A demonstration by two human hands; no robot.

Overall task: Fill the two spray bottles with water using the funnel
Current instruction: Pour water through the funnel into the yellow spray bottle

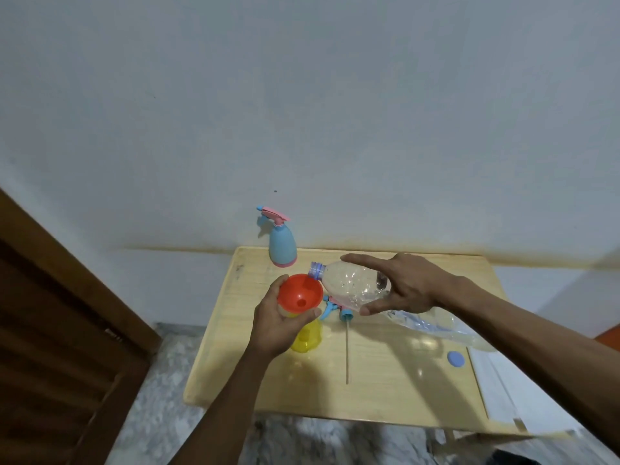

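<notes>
Pale wall fills the upper frame above a light wooden table (385,380). At centre, the left hand (278,325) curls its fingers around the yellow spray bottle (307,337), steadying the orange funnel (299,295) seated in its neck. The right hand (401,283), wrist bent, grips a clear water bottle (349,285) lying nearly horizontal, its mouth pointing left over the funnel's rim. A blue spray bottle (281,245) stands upright behind.
</notes>
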